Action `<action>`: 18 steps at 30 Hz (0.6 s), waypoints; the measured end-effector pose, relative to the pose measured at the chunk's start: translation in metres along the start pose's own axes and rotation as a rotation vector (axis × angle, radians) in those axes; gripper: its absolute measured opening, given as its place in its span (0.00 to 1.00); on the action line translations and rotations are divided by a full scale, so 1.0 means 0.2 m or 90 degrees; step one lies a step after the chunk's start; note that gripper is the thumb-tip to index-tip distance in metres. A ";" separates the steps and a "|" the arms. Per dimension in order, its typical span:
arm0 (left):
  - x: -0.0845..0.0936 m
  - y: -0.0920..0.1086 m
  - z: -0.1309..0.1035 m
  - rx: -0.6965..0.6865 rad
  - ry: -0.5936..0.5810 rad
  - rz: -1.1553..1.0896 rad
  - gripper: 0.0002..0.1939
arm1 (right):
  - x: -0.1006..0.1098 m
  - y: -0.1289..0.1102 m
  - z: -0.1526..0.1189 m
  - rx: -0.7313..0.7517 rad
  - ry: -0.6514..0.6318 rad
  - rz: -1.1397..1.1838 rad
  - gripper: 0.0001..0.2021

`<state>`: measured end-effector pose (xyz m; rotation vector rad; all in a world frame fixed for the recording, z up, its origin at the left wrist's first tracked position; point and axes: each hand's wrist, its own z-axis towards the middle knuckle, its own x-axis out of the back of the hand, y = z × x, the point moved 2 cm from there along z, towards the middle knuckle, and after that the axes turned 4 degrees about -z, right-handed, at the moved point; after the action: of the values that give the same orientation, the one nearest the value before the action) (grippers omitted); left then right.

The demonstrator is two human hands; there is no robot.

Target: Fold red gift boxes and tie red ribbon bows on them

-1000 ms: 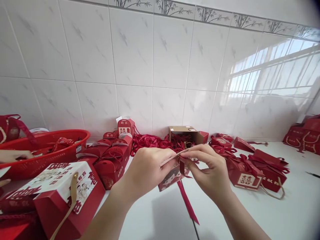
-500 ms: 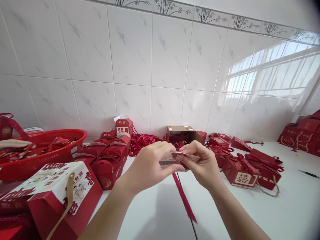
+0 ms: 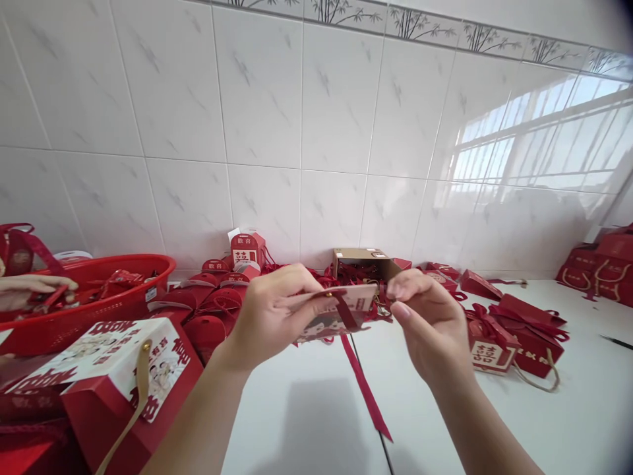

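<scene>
We are gripping a cream-and-red printed cardboard box (image 3: 362, 299) in our left hand (image 3: 277, 313), thumb below and fingers above, and holding it in the air in front of our landmark, an open brown cardboard carton (image 3: 363, 253). Our right hand (image 3: 435, 323) is now coming away from the box, its fingers curling just beside the right end; whether they are pinching anything we cannot tell. That change is leaving the left hand bearing the box, and one dark red ribbon band (image 3: 346, 311) is showing across it. One long magenta ribbon (image 3: 364, 389) is hanging nearer to us than the carton. We are counting one held box, one carton and, right of the carton, two bow-tied red boxes, a lettered one (image 3: 487, 356) and a rope-handled one (image 3: 537, 353). Left of the carton, one co-worker's hand (image 3: 37, 284) is reaching into one red plastic basket (image 3: 123, 307), and one large white-topped red box (image 3: 119, 402) is sitting nearer to us. The smaller red boxes around the carton are overlapping too much for us to count.
</scene>
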<state>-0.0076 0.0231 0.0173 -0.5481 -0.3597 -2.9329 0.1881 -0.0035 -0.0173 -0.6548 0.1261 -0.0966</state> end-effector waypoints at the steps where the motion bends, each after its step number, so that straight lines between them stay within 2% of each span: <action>1: 0.02 0.00 0.00 0.022 0.034 0.009 0.07 | 0.01 -0.01 0.00 0.018 0.004 -0.091 0.05; 4: 0.05 0.00 0.00 0.055 0.092 0.037 0.09 | -0.02 -0.02 0.00 0.031 -0.056 -0.317 0.05; 7: 0.06 0.00 -0.01 0.059 0.123 0.077 0.11 | -0.06 -0.01 0.00 0.048 -0.098 -0.363 0.06; 10: 0.05 -0.01 -0.01 0.077 0.131 0.067 0.12 | -0.05 0.02 0.00 0.045 -0.117 -0.318 0.03; 14: 0.04 0.00 0.00 0.105 0.121 -0.025 0.11 | 0.02 0.03 0.02 -0.038 -0.149 -0.139 0.03; 18: 0.02 0.03 0.00 0.132 0.089 -0.126 0.10 | 0.08 0.01 0.03 -0.067 -0.065 -0.019 0.01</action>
<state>-0.0109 0.0179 0.0203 -0.2924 -0.7275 -3.0458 0.2042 -0.0004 -0.0146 -0.7649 0.0235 -0.0850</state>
